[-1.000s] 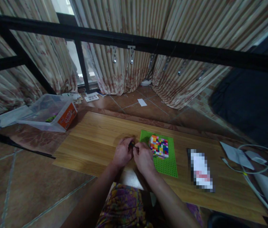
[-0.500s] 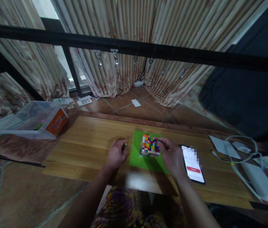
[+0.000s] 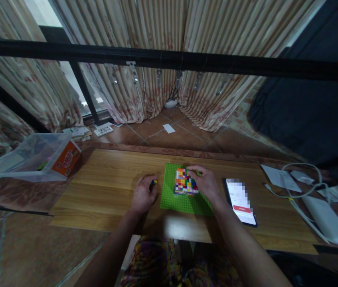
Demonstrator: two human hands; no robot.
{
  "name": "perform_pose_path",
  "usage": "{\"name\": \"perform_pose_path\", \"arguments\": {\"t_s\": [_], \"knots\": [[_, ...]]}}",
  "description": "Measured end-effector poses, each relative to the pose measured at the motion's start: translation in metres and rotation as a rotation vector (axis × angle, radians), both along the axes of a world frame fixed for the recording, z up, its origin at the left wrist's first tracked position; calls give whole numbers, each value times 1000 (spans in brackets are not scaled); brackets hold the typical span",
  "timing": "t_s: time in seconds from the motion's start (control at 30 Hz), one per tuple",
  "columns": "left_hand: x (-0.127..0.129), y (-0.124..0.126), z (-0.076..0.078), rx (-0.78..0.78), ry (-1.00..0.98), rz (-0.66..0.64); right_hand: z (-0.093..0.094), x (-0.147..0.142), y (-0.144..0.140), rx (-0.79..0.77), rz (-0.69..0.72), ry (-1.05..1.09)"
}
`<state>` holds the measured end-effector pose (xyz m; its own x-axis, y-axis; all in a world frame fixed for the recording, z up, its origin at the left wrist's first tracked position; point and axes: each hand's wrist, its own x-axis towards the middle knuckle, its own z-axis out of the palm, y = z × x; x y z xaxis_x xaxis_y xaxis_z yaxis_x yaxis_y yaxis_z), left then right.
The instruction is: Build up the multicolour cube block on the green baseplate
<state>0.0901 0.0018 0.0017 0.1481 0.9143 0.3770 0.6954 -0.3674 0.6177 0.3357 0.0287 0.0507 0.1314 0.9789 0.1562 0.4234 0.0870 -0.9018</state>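
Left hand [image 3: 143, 195] is pinching small bricks [image 3: 153, 182] closed on the table [image 3: 109, 179] left of the baseplate [image 3: 180, 201]; right hand [image 3: 205, 182] is gripping the block [image 3: 184, 181] mid-plate; probably light, stiff, best held by its sides.

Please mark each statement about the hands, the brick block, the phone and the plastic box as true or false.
1. The right hand touches the multicoloured brick block. True.
2. The block stands on a red baseplate. False: the baseplate is green.
3. The left hand holds small bricks. True.
4. The phone lies left of the baseplate. False: it lies right of it.
5. The clear plastic box stands on the wooden table. False: it is on the floor beside it.
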Motion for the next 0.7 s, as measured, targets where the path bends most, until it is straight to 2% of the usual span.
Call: {"name": "perform_pose_path", "arguments": {"t_s": [0.47, 0.7], "knots": [[0, 0, 0, -6, 10, 4, -6, -2, 6, -208, -24, 236], [0, 0, 1, -3, 13, -8, -2, -2, 8, -221, -14, 254]]}}
